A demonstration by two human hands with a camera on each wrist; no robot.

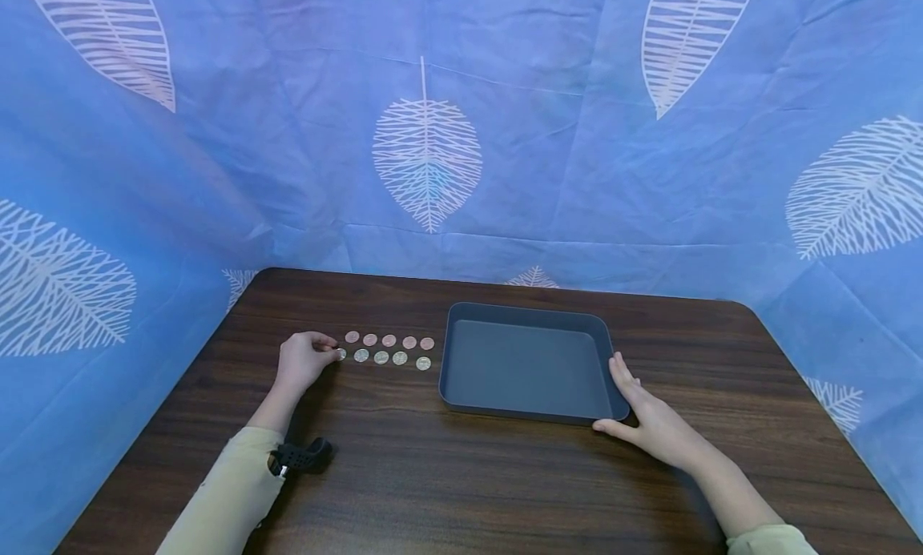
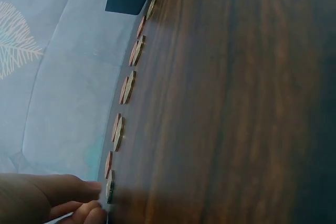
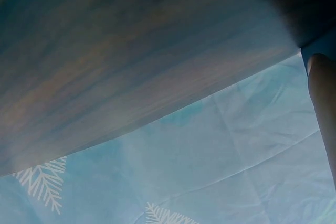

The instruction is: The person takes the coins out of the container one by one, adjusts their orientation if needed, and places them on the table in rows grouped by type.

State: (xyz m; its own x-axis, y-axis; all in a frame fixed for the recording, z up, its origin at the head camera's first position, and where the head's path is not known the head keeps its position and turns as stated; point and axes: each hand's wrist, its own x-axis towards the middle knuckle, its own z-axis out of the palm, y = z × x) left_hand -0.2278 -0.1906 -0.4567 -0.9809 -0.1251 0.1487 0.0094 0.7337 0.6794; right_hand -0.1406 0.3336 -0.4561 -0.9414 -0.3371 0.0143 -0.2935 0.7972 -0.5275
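At the left end of the front row, my left hand point(image 1: 303, 358) pinches a pale gold coin point(image 2: 110, 186) at its edge, thumb and fingertip close to the tabletop. More gold coins point(image 1: 380, 357) continue that row to the right. Just behind them runs a second row of copper-coloured coins point(image 1: 389, 340). A dark grey rectangular tray point(image 1: 534, 414) lies to the right of both rows. My right hand point(image 1: 659, 427) rests against the tray's near right corner, its fingers extended along the right side and the thumb at the front edge.
The dark wood table point(image 1: 461, 491) stands against a blue cloth point(image 1: 519, 178) with white leaf prints, which hangs behind and at both sides. A black strap point(image 1: 303, 456) is around the left wrist and stands out over the table.
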